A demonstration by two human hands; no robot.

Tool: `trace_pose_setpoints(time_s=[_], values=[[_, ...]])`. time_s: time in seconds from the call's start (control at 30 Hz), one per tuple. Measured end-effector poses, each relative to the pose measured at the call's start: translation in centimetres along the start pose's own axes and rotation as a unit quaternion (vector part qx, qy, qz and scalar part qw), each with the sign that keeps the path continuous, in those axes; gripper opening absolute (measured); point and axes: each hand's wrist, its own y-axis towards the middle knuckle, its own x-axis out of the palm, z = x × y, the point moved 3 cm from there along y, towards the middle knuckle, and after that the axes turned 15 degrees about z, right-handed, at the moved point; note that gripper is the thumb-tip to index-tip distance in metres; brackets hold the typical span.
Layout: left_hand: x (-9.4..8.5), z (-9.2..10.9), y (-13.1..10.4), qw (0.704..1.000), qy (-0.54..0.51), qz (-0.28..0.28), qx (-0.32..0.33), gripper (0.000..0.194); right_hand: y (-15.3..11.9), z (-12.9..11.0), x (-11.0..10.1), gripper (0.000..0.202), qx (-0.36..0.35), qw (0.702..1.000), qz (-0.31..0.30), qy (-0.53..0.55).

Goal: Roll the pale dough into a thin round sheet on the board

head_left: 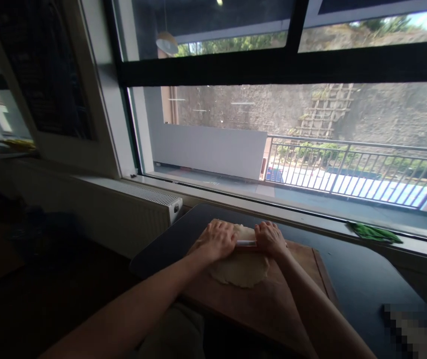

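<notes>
A flat sheet of pale dough (pixel 240 271) with an uneven edge lies on a wooden board (pixel 291 304). Across its far part runs a rolling pin (pixel 246 244), of which only a short light stretch shows between my hands. My left hand (pixel 220 237) is wrapped over the pin's left part, and my right hand (pixel 270 237) over its right part. Both hands have their fingers curled forward and down over it. The pin's ends are hidden under the hands. Some dough shows beyond the pin, at the board's far side.
The board rests on a dark table (pixel 358 279) by a window. A green cloth (pixel 374 232) lies on the sill at the right. A white radiator (pixel 149 209) stands left of the table. At the lower right is a pixelated object (pixel 415 331) I cannot make out.
</notes>
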Motion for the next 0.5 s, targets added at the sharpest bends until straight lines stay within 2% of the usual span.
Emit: trace_pose_setpoints(time_s=[0.1,0.2,0.3,0.43,0.5], values=[[1.2,-0.8,2.8,0.993,0.022,-0.062,-0.098,0.050,0.1,0.1,0.2,0.044,0.010,1.000,-0.028,-0.001],[1.6,-0.9,3.7,0.992,0.017,-0.072,-0.106,0.053,-2.1,0.0,-0.8,0.043,-0.001,0.999,-0.035,-0.002],[0.9,-0.9,1.3,0.995,0.006,-0.061,-0.079,0.054,-5.9,-0.6,-2.0,0.048,-0.012,1.000,-0.011,-0.008],[-1.7,-1.4,-4.2,0.999,-0.013,-0.034,-0.009,0.057,-11.7,-1.9,-3.2,0.051,-0.039,0.998,0.048,-0.030],[-3.0,-1.6,-6.4,0.999,-0.023,-0.025,0.024,0.056,-13.7,-2.2,-3.6,0.054,-0.059,0.995,0.066,-0.038]])
